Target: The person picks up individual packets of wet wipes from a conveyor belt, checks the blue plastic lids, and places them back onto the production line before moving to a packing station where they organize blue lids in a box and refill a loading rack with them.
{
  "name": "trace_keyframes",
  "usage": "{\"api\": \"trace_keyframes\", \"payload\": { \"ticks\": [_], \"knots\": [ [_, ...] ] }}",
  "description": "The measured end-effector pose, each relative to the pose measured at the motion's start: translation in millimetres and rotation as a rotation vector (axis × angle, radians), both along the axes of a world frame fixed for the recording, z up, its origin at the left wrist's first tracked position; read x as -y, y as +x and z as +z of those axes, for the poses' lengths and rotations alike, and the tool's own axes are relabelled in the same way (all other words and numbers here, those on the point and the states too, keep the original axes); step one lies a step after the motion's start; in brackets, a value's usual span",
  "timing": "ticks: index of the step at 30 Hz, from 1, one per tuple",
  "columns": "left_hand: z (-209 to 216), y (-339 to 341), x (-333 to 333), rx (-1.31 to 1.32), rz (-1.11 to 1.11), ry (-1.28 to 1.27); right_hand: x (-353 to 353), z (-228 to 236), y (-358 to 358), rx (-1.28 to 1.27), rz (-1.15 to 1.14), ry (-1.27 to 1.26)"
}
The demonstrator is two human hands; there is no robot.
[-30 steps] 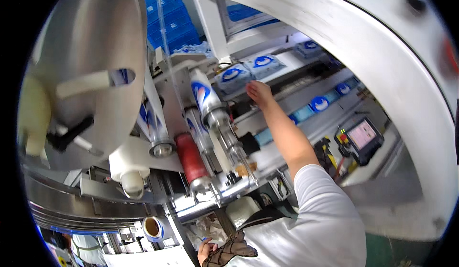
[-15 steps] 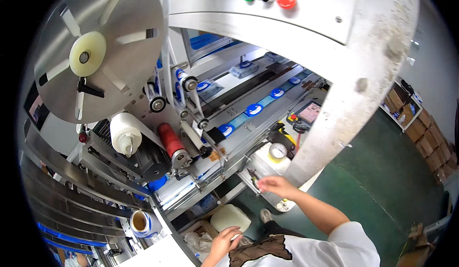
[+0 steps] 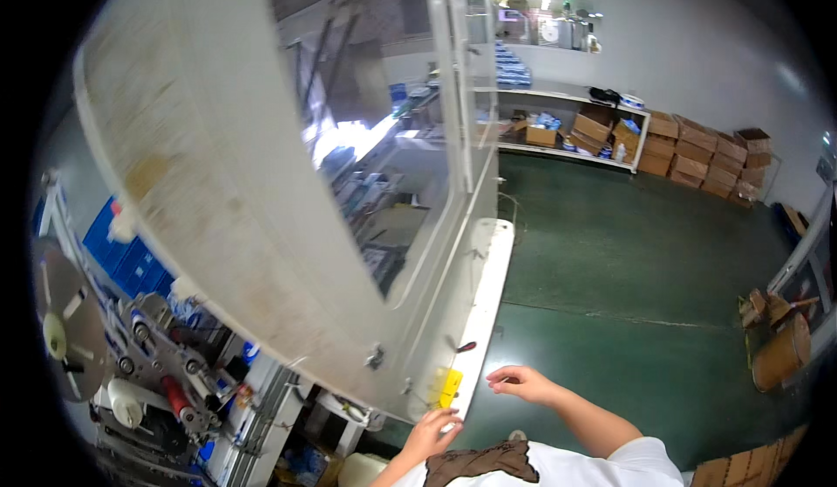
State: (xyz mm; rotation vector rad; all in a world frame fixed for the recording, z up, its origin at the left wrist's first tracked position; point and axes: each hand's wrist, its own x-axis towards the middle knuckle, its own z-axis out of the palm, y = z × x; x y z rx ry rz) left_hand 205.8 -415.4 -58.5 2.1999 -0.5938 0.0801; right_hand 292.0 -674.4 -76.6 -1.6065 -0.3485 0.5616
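Observation:
My left hand (image 3: pixel 427 436) is at the bottom middle, its fingers loosely bent and apart; a small pale spot by the thumb is too small to make out. In the picture it is nearest to a white ledge (image 3: pixel 488 291) along the machine's base and a yellow object (image 3: pixel 450 388) on it. To the right, over the green floor, my right hand (image 3: pixel 523 385) hangs in the air with loosely bent fingers and no visible hold on anything. A red-and-black handled tool (image 3: pixel 466 347) lies on the ledge, further from me than the yellow object.
A big off-white machine housing (image 3: pixel 209 182) with a clear door panel (image 3: pixel 384 121) fills the left. Rollers and a film roll (image 3: pixel 125 402) sit beyond it at lower left. Cardboard boxes (image 3: pixel 697 151) and a white shelf (image 3: pixel 641 138) line the far wall. A brown drum (image 3: pixel 781 354) stands at right.
My view has swung right, from the control panel and conveyor to the machine's end, the floor and the boxes. My right hand has left the area by the white surface and tape roll.

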Motion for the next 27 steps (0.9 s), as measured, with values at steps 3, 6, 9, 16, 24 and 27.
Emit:
{"api": "trace_keyframes", "payload": {
  "ticks": [3,6,9,16,24,27],
  "knots": [
    [10.9,69.2,62.9,-0.097,-0.070,0.054,62.1,16.2,0.8,-0.141,-0.165,-0.014],
    [-1.2,161.9,121.7,-0.023,-0.149,0.066,119.2,24.0,7.5,-0.200,-0.293,0.063],
    [-5.9,260.5,154.6,0.065,-0.031,0.088,145.5,18.2,22.9,-0.215,-0.380,0.096],
    [18.2,501.9,175.8,0.044,0.417,-0.140,192.1,42.6,116.3,-0.230,-0.470,0.063],
    [-0.7,648.4,218.6,0.163,0.694,-0.392,243.0,59.5,281.2,-0.165,-0.543,0.032],
    [-7.0,653.6,243.4,0.281,0.909,-0.397,247.8,61.5,342.6,-0.209,-0.477,0.009]
  ]
}}
